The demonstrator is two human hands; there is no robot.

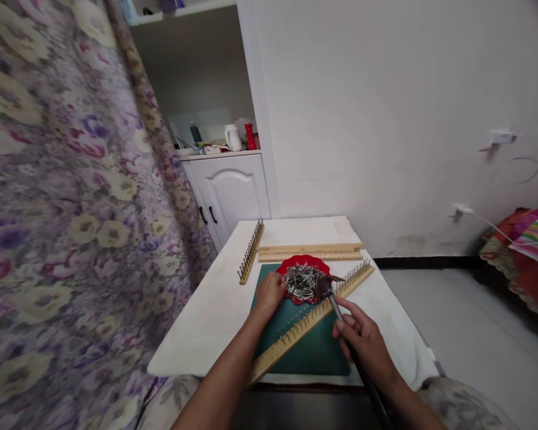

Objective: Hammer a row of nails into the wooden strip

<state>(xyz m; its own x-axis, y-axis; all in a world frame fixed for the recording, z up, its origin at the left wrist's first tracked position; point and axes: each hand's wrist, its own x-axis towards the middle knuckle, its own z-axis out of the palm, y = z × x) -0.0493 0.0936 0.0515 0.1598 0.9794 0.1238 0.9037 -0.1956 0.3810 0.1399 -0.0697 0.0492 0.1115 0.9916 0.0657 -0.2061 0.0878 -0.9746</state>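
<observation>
In my right hand (361, 337) is a hammer (334, 306) with a dark head, a metal neck and a black handle. Its head hangs over the right side of a scalloped red dish (302, 260) full of loose silvery nails (301, 282). My left hand (269, 291) is at the dish's left rim, fingers drawn together by the nails; what they hold, if anything, is hidden. A long wooden strip (305, 323) with a row of upright nails lies diagonally in front of the dish, across a green mat (327, 352).
Behind the dish lie plain wooden strips (311, 248). A nail-studded strip (251, 254) lies at the table's back left. The table has a white cover (210, 316). A flowered curtain (72, 209) hangs at left; a white cabinet (233, 191) and a wall stand behind.
</observation>
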